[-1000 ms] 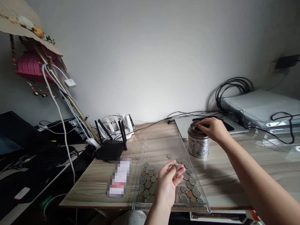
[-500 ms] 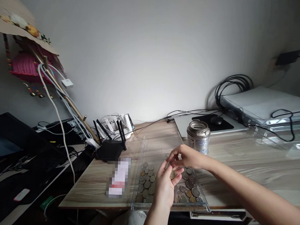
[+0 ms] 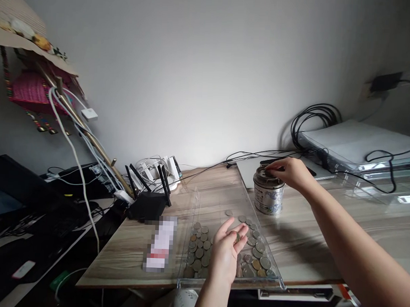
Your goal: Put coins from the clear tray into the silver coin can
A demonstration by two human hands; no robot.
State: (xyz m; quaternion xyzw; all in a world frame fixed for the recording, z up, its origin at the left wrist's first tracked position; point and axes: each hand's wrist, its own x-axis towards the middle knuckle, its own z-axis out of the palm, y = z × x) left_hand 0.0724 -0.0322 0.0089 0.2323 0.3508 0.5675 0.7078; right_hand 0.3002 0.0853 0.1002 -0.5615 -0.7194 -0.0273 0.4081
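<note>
My left hand (image 3: 225, 251) is palm up above the clear plastic tray (image 3: 231, 285), its fingers half curled around a coin (image 3: 237, 236) in the palm. Many loose silver and copper-toned coins (image 3: 199, 253) lie in the tray on both sides of that hand. My right hand (image 3: 290, 173) is at the top of a round metal tin (image 3: 268, 197) with a blue pattern, behind the tray to the right. Its thumb and fingers are pinched together at the lid; whatever they hold is hidden.
Left of the tray lies a blurred pale slip (image 3: 160, 244). A black router (image 3: 148, 205) with antennas stands further back. Behind the tin are a grey board (image 3: 247, 169) and cables; a clear plastic case (image 3: 371, 156) is at the right. The desk edge (image 3: 127, 287) runs along the front.
My right hand has left the left palm and moved right and up to the tin's lid. My left hand stays over the tray, its coin in view. The view has shifted slightly.
</note>
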